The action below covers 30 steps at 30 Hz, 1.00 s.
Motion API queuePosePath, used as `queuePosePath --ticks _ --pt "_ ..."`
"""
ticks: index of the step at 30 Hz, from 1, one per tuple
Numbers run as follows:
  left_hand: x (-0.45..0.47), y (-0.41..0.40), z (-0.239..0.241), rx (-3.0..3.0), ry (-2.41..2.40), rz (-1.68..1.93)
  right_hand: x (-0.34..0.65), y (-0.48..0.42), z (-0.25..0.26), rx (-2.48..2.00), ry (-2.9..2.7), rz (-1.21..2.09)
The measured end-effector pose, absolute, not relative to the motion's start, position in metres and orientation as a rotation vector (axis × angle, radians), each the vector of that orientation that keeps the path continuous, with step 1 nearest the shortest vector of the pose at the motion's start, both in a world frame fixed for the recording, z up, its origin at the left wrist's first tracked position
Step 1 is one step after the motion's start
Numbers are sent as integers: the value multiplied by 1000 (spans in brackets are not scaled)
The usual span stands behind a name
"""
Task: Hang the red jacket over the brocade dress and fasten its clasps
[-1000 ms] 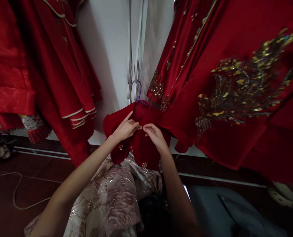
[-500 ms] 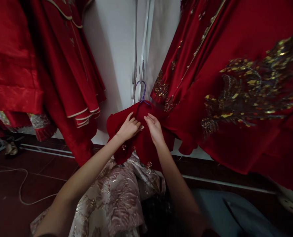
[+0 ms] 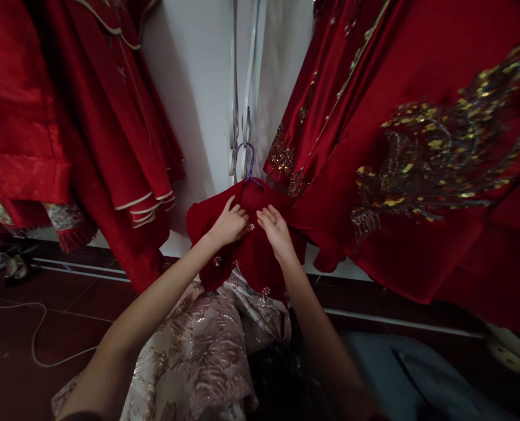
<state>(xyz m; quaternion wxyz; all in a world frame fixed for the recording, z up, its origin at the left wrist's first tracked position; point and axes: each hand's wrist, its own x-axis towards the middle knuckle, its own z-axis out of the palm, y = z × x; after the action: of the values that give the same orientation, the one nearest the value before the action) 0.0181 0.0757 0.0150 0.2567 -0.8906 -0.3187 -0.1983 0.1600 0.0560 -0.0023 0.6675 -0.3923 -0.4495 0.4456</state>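
A short dark red jacket (image 3: 216,219) with flower-shaped beaded buttons hangs in the middle on a purple hanger (image 3: 251,166). My left hand (image 3: 231,224) is closed at the jacket's front, its fingers curled beside an upper beaded button (image 3: 251,227) and one finger pointing up. Facing it across the front opening, my right hand (image 3: 278,233) has its bent fingers pinched on the cloth, with a small gap between the two hands. Lower beaded buttons (image 3: 265,292) dangle near the hem. Exactly what the fingertips grip is partly hidden.
Red garments (image 3: 123,128) hang at left, and a red gown with gold sequins (image 3: 435,158) hangs at right. White metal bars (image 3: 251,76) rise behind the hanger. Below lie shiny pink brocade cloth (image 3: 216,345), a grey-blue surface (image 3: 382,368) and a floor cable (image 3: 35,333).
My right hand's fingers have bent inward onto the jacket's front. My left hand stays almost as it was, and the whole view has shifted slightly.
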Motion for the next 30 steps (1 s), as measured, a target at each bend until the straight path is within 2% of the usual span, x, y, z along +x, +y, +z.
queuePosePath --ticks 9,14,20,25,30 --pt "15 67 23 -2520 -695 -548 165 60 8 -865 -1050 981" --pt "13 61 16 -2343 -906 -609 144 69 10 -914 -1186 964" --pt "-8 63 8 -1857 -1453 -836 133 83 -12 -1483 -1243 453" --pt "-50 78 12 -1806 -1677 -948 167 98 -23 -1514 -1254 121" --pt "-91 101 25 -1970 -2056 -1059 222 111 -9 -1657 -1445 27"
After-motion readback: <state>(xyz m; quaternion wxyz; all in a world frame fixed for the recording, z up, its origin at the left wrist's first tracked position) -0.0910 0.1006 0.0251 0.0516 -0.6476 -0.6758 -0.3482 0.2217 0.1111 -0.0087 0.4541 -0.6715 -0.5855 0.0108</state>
